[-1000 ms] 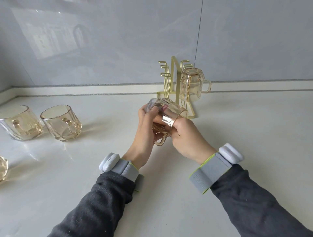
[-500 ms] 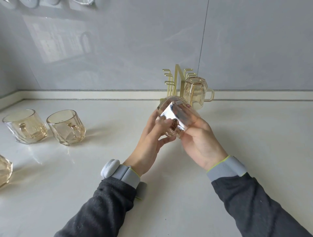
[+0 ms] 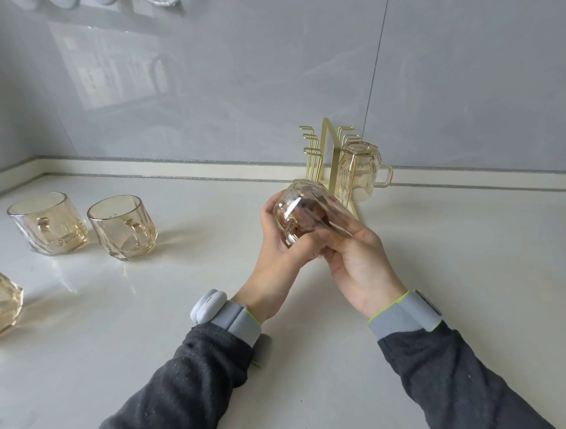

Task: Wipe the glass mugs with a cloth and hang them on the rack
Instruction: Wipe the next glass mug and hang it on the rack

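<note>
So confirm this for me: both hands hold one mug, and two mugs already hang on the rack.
Not quite: the head view shows a single hung mug on the rack. The left hand and right hand do hold the other mug.

Kitchen counter, most likely in a home.

A pale, glossy stone-look counter [image 3: 459,251] runs back to a low upstand and large grey gloss wall panels [image 3: 214,92] with 1 vertical joint. A gold wire rack [image 3: 326,144] stands by the wall with 1 amber glass mug [image 3: 358,171] upturned on it. 2 more mugs [image 3: 122,228] sit upright at the left. Pale rounded shapes [image 3: 66,2] at the top edge may be hanging crockery.
</note>
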